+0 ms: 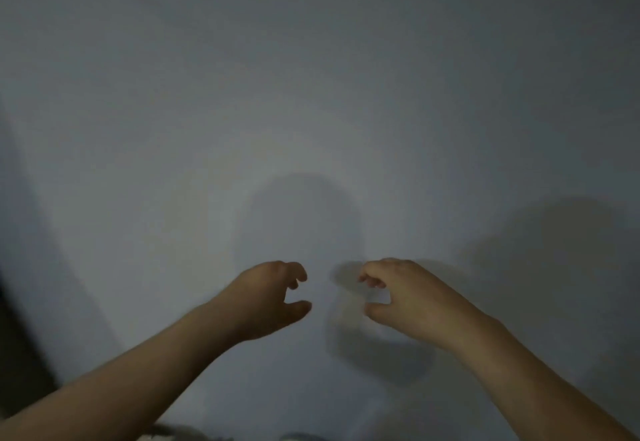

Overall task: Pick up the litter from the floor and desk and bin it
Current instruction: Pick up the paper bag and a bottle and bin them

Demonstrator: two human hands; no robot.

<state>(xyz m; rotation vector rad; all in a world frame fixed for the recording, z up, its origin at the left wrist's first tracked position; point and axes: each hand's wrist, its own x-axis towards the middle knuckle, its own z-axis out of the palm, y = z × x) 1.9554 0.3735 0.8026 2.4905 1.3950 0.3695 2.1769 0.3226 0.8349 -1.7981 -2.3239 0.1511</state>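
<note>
We can say only that this is a dim, weakly lit indoor spot. A plain, pale grey-white flat expanse [311,76] fills nearly the whole view, and we cannot tell whether it is wall or floor. Soft grey shadows [304,218] fall across it. A dark upright strip [20,354] edges its lower left.
</note>
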